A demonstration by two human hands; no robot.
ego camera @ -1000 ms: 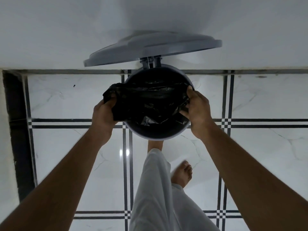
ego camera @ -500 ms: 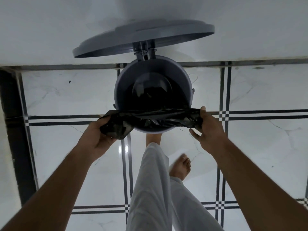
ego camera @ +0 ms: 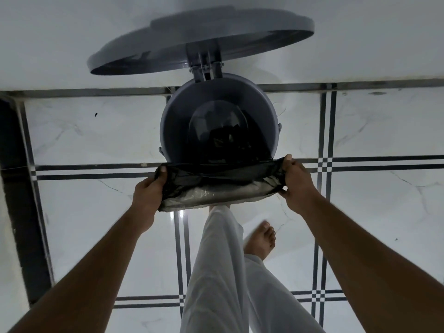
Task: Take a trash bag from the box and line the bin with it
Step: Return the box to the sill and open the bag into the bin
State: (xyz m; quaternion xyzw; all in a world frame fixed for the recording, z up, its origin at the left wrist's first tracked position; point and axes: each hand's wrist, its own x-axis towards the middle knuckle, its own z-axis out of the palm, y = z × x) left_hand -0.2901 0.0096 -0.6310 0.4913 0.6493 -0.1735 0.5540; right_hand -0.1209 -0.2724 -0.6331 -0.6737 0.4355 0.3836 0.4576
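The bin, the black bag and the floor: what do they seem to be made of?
The bin looks like moulded grey plastic with a smooth, slightly glossy wall. The black bag seems thin plastic film: it crinkles and shines where both hands stretch it over the near rim. The floor looks like polished marble-pattern tile, veined white with dark lines and a light reflection; real stone or ceramic, I cannot tell.

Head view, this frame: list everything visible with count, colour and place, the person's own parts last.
Bin: one, grey, round, on the floor by the wall.
Lid: one, grey, raised open behind the bin.
Trash bag: one, black, its edge folded over the bin's near rim, the rest hanging inside.
Floor: white marble-look tiles with dark stripe lines.
Wall: white, behind the bin.
Trousers: white, bottom centre.
Foot: one seen whole, bare, behind the trouser leg.
Left hand: grips the bag's left end.
Right hand: grips the bag's right end.
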